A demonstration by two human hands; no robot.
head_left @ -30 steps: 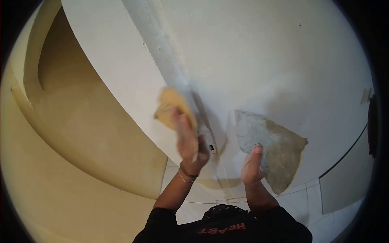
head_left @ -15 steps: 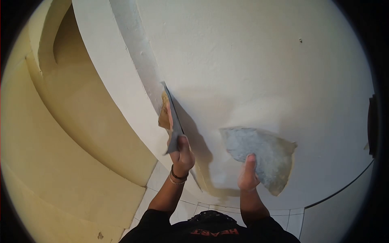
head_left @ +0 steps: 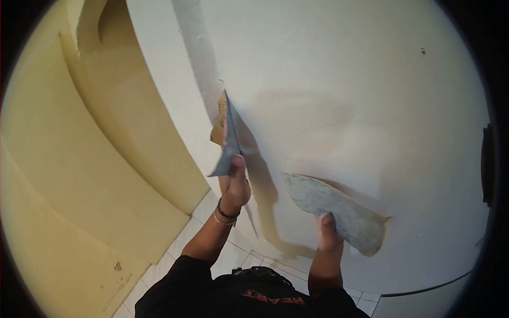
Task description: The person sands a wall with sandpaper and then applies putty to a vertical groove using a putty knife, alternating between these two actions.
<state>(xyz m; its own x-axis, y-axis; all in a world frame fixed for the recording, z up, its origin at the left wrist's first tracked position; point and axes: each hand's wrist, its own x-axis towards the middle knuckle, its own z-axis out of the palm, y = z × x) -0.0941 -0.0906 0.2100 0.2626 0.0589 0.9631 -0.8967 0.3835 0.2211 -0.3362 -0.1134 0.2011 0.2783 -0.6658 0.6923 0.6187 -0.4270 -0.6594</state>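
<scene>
My left hand [head_left: 237,183] grips a folded sheet of sandpaper [head_left: 228,153], thumb on its grey side. The sheet stands nearly edge-on, its brown backing showing on the left, its upper tip at the wall's recessed strip [head_left: 197,47]. To the right, my right hand [head_left: 328,236] pinches a larger, dusty grey sandpaper sheet [head_left: 339,212] with its thumb on top. This second piece is bent, has ragged tan edges and overlaps the white wall [head_left: 318,132]. Most of the fingers of both hands are hidden behind the sheets.
A yellow wall with an arched recess [head_left: 122,79] curves along the left. White floor tiles [head_left: 180,241] lie below, near my body. A small hole [head_left: 422,51] marks the wall at upper right, and a dark object [head_left: 486,164] stands at the far right edge.
My left hand has moved up along the recessed strip with its sheet. My right hand is a little lower, and its sheet has tilted to a narrower view. The camera has turned slightly.
</scene>
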